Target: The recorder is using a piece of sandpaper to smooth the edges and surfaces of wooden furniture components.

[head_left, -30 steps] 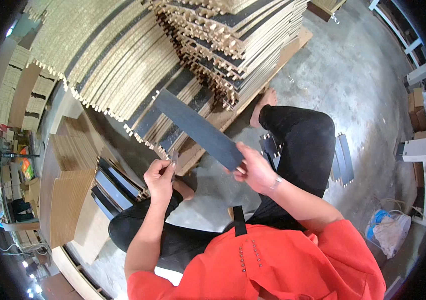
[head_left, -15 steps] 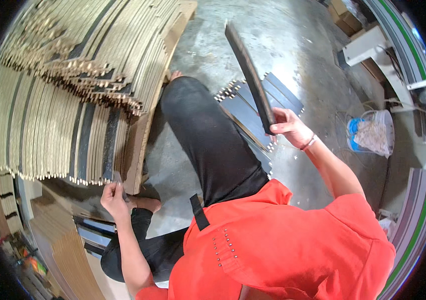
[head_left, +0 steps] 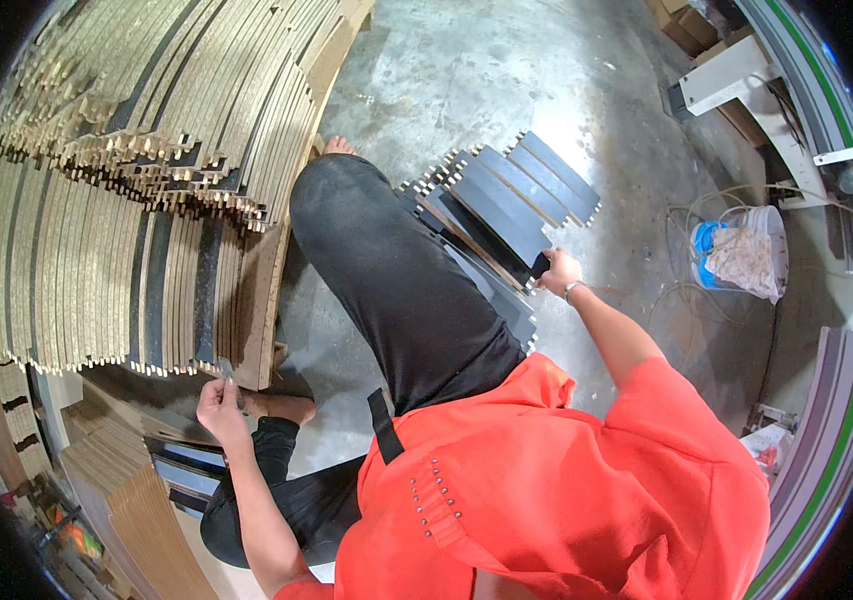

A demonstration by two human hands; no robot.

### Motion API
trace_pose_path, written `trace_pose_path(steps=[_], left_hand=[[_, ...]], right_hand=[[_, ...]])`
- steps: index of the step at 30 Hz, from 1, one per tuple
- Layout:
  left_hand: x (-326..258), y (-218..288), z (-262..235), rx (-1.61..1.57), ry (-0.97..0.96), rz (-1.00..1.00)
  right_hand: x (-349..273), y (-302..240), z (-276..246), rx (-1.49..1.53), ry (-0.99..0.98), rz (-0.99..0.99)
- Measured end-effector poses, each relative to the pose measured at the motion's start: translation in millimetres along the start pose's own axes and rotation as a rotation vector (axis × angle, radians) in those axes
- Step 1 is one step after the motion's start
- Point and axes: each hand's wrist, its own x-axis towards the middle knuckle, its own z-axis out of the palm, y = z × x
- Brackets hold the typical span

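My right hand [head_left: 559,273] grips the near end of a dark board [head_left: 484,236] with pale wooden dowels at the ends. The board lies low over a pile of similar dark panels [head_left: 531,183] on the floor, right of my knee. At the lower left, my left hand [head_left: 223,410] is closed in a pinch. A thin greyish piece [head_left: 226,369] seems to stick up from its fingers, too small to name. Just beyond that hand stands a tall stack of boards on edge [head_left: 66,270], with dowels along their ends.
A wooden pallet edge [head_left: 268,335] runs beside the stack. Brown sheets [head_left: 136,490] lean at the lower left. Right of the pile, on the concrete floor [head_left: 426,70], stand a white bucket [head_left: 774,250] with cloth in it and a white machine leg [head_left: 731,75]. A thin hose loops near the bucket.
My right hand has lowered the dark board from a raised, tilted position onto the floor pile. My left hand stays pinched by the stack.
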Motion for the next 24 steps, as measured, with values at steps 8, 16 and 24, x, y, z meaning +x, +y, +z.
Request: trace_pose_path(steps=[8, 16, 24], left_hand=[[-4, 15, 0, 0.174, 0.066, 0.091], [7, 55, -33, 0.006, 0.113, 0.17], [7, 90, -80, -0.507, 0.299, -0.066]], right_hand=[[47, 0, 26, 0.0, -0.113, -0.021], [51, -186, -113, 0.413, 0.337, -0.504], [-73, -477, -146, 0.57, -0.05, -1.543]])
